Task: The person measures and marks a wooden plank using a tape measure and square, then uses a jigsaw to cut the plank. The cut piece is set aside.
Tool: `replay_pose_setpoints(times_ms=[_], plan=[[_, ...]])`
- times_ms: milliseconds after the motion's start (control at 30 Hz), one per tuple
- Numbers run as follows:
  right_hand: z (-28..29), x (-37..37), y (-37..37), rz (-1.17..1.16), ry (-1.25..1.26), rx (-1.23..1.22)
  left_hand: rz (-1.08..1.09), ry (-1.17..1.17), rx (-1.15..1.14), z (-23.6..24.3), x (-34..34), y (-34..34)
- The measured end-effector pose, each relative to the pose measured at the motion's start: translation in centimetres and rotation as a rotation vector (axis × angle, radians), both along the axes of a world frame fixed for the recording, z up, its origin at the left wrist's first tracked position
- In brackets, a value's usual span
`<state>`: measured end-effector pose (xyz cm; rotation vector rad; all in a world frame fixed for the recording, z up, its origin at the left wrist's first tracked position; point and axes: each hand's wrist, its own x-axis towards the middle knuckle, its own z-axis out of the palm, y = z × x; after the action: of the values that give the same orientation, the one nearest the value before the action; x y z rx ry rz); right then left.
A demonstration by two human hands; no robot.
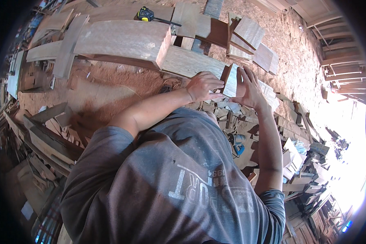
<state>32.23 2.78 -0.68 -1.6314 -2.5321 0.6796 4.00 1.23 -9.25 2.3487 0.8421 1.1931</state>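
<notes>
Ahead of my body, a small pale wooden board (230, 84) with a dark brown edge is tilted between my two hands. My left hand (206, 86) is curled at its left side, fingertips and thumb against the brown edge. On the other side my right hand (249, 90) holds it, fingers long and raised, thumb pointing inward. Part of the board is hidden behind the right fingers. Below the hands lies a heap of small wood offcuts (234, 107). A long plywood piece (193, 62) runs behind the left hand.
A large box-like wooden panel (124, 40) lies far left, with a black and yellow tape measure (145, 14) beyond it. Stacked boards (248, 34) sit at far right. A blue power tool (238, 144) rests near my right forearm. Scrap wood (309, 171) piles up to the right.
</notes>
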Motion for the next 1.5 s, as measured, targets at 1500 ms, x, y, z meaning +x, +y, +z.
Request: replay_pose_setpoints(times_ms=[1500], plan=[[-5.1,2.3,-8.3,-0.122,0.153,0.44,0.079,0.033,-0.048,0.2,0.9,-1.1]])
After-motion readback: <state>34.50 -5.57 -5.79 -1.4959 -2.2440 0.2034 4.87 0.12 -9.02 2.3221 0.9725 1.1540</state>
